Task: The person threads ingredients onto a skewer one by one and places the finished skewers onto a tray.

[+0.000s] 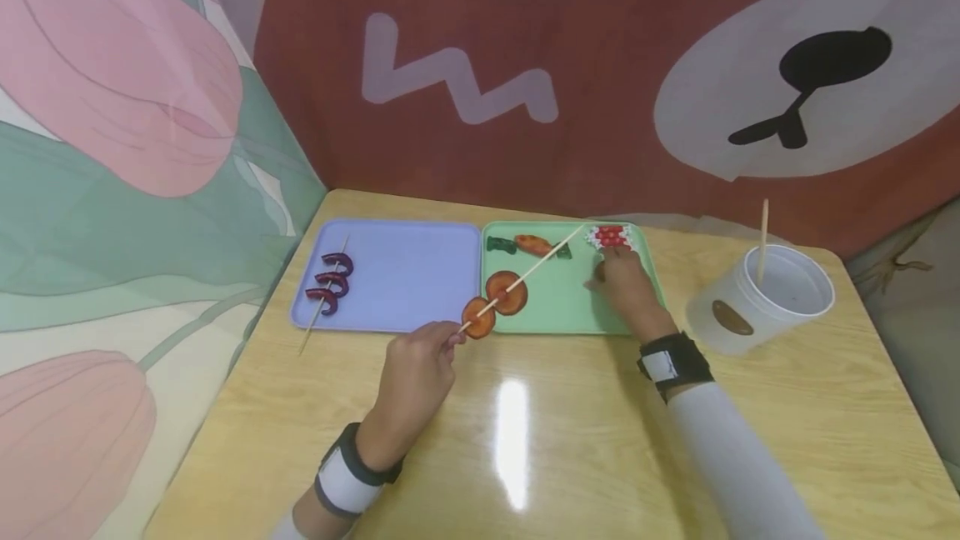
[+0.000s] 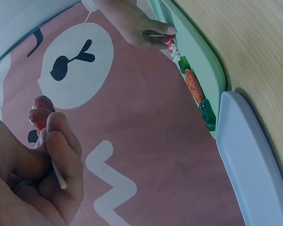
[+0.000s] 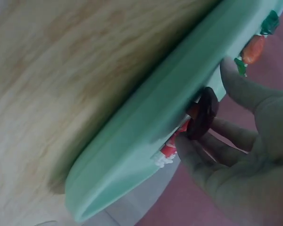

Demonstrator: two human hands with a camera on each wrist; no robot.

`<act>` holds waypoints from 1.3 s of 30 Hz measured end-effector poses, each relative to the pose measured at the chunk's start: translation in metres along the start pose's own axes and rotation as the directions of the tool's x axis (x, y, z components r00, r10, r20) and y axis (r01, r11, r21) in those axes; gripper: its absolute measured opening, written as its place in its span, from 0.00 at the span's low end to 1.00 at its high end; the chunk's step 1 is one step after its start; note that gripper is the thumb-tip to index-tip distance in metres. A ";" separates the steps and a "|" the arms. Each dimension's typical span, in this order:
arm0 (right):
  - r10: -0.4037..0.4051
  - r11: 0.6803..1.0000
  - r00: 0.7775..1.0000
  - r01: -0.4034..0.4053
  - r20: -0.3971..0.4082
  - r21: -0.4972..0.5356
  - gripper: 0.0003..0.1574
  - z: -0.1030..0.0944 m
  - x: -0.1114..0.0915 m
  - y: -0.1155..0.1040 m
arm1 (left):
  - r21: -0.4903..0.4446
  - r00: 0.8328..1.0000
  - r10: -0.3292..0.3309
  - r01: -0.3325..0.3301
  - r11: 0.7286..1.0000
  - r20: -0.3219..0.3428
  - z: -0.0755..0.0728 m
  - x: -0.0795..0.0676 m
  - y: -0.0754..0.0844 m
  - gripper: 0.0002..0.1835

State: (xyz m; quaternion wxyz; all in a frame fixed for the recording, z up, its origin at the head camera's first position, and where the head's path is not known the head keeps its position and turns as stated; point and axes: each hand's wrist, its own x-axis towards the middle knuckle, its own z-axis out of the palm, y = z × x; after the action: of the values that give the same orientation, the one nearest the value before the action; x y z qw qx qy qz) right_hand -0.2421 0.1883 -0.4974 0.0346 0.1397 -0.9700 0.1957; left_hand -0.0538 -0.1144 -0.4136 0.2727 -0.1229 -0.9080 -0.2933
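Observation:
In the head view, my left hand (image 1: 416, 377) pinches a thin wooden skewer (image 1: 551, 258) near its lower end. Threaded on it are two orange-red round slices (image 1: 507, 293), held above the trays' front edges. My right hand (image 1: 626, 290) reaches into the green tray (image 1: 555, 319). In the right wrist view, its fingertips touch a dark reddish-brown slice (image 3: 203, 113) while the thumb stands apart from it. Beside that hand lie red-and-white pieces (image 1: 609, 237). Further left in this tray are an orange piece (image 1: 532, 245) and a dark green piece (image 1: 501, 245).
On the left, a lavender tray (image 1: 420, 273) bears a skewer with several dark purple-red curled pieces (image 1: 332, 282). A translucent white bucket (image 1: 738, 307) with a stick (image 1: 763, 244) stands at the right. Painted walls (image 1: 465, 157) rise behind and left of the wooden table (image 1: 585, 440).

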 end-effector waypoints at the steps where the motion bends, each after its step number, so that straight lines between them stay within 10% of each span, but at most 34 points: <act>1: -0.016 1.000 1.000 0.016 -0.020 -0.012 0.23 0.000 0.001 0.000 | -0.002 1.000 0.000 0.000 1.000 -0.001 0.000 0.000 0.000 0.05; 15: 0.070 0.996 0.983 -0.060 0.172 -0.059 0.13 -0.011 0.001 -0.013 | -0.016 1.000 0.000 0.000 1.000 -0.003 -0.004 0.004 0.002 0.03; 22: 0.000 0.993 0.995 0.012 0.100 -0.120 0.16 -0.011 -0.001 -0.015 | -0.058 1.000 -0.001 0.001 0.998 0.004 -0.004 0.004 0.003 0.07; 33: -0.098 0.980 0.993 0.108 -0.070 0.165 0.25 -0.030 0.002 -0.031 | -0.074 1.000 -0.026 0.026 0.997 0.004 -0.005 0.006 0.006 0.07; 36: -0.043 0.940 0.998 0.059 -0.054 0.335 0.29 -0.042 -0.001 -0.040 | -0.069 0.999 -0.033 0.033 0.997 0.009 -0.005 0.005 0.006 0.06; 39: 0.009 0.796 1.000 -0.018 0.017 0.605 0.31 -0.054 -0.006 -0.047 | -0.060 0.999 -0.041 0.042 0.997 0.016 -0.005 0.005 0.006 0.05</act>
State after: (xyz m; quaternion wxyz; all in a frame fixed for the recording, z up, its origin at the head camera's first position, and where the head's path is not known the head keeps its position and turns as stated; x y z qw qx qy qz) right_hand -0.2221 0.1694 -0.4309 -0.0198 0.1377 -0.8579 0.4946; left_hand -0.0534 -0.1122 -0.4047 0.2560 -0.1146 -0.9030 -0.3253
